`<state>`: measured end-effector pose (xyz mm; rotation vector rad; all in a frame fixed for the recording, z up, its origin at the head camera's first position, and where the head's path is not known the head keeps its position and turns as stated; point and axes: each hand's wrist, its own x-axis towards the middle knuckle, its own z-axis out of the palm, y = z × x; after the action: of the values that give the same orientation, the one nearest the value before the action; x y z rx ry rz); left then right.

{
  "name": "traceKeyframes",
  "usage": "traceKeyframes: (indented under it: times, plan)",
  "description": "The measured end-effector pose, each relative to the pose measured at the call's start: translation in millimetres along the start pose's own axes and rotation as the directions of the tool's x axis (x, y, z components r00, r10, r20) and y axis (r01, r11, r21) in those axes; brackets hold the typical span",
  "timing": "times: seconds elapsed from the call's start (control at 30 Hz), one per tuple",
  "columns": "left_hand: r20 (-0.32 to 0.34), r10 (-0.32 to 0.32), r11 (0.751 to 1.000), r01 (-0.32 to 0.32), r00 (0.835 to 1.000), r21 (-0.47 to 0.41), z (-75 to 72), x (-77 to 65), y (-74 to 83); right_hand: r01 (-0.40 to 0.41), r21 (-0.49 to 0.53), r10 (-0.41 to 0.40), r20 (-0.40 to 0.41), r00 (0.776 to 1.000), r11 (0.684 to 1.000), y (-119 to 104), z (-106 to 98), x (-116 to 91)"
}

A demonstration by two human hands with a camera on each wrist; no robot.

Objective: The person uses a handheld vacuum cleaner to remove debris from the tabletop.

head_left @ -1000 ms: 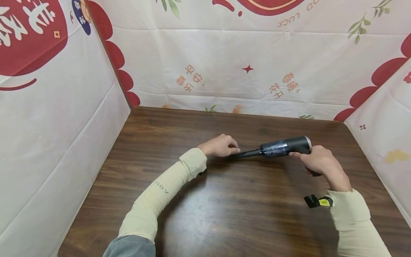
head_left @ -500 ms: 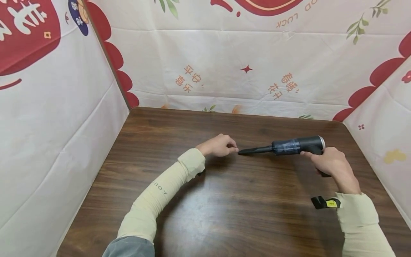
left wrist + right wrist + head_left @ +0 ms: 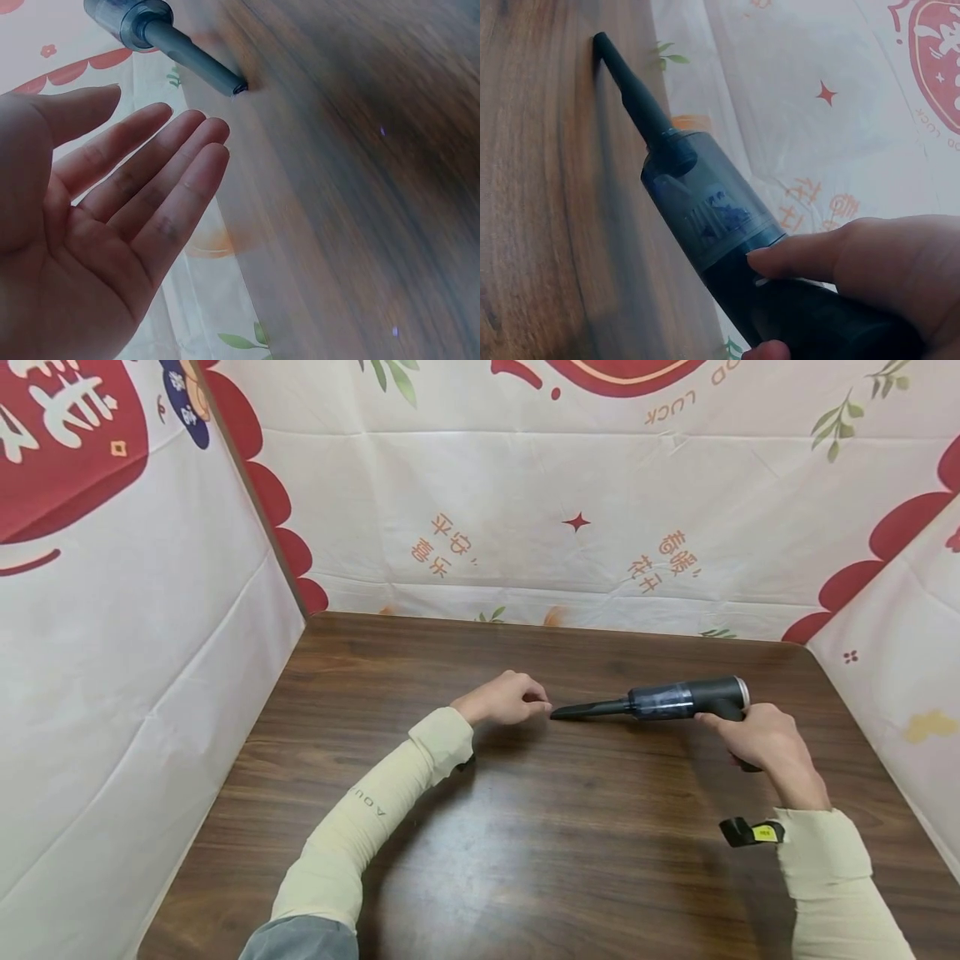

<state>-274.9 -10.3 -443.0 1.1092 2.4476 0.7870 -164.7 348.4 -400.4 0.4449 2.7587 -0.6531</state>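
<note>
My right hand grips the handle of a black handheld vacuum cleaner, its thumb lying along the body in the right wrist view. Through the clear dust cup I see bluish-purple bits inside. The slim nozzle points left, with its tip down at the wooden table. Just left of that tip is my left hand, holding nothing. In the left wrist view its fingers are extended and slightly bent, the palm in sight.
Small pale purple specks lie on the table in the left wrist view. White printed cloth walls in the far side, and similar cloth panels rise along the left and right edges.
The vacuum cleaner moved right, its nozzle tip coming out from beside the left hand's fingers, then came slightly back left. The left hand shifted a little to the left.
</note>
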Motion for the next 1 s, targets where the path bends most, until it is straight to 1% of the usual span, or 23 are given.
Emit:
traceKeyframes:
  times: [0.17,0.27,0.37,0.53,0.73,1.0]
  plan:
    - [-0.01,-0.023,1.0,0.023,1.0,-0.006,-3.4,-2.8,0.6,0.011,0.003,-0.011,0.0,1.0,1.0,-2,6,2]
    - [-0.014,-0.022,1.0,0.022,1.0,-0.011,-3.8,-3.2,0.8,0.035,0.009,-0.035,-0.019,0.999,0.999,-4,11,3]
    - [-0.031,-0.021,1.0,0.022,0.999,0.002,-3.1,-3.5,1.4,0.065,0.017,-0.064,-0.033,0.997,0.998,-9,16,2]
    - [-0.055,-0.037,0.999,0.039,0.998,0.029,-1.7,-6.5,2.2,0.1,0.048,-0.099,-0.02,0.995,0.994,-22,24,-1]
    - [-0.064,-0.067,0.996,0.071,0.996,0.054,-2.2,-11.9,1.7,0.125,0.086,-0.123,-0.025,0.992,0.988,-39,32,-4]
    - [-0.065,-0.062,0.992,0.068,0.996,0.108,-7.7,-18.8,-1.7,0.136,0.1,-0.136,-0.011,0.991,0.986,-55,44,-5]
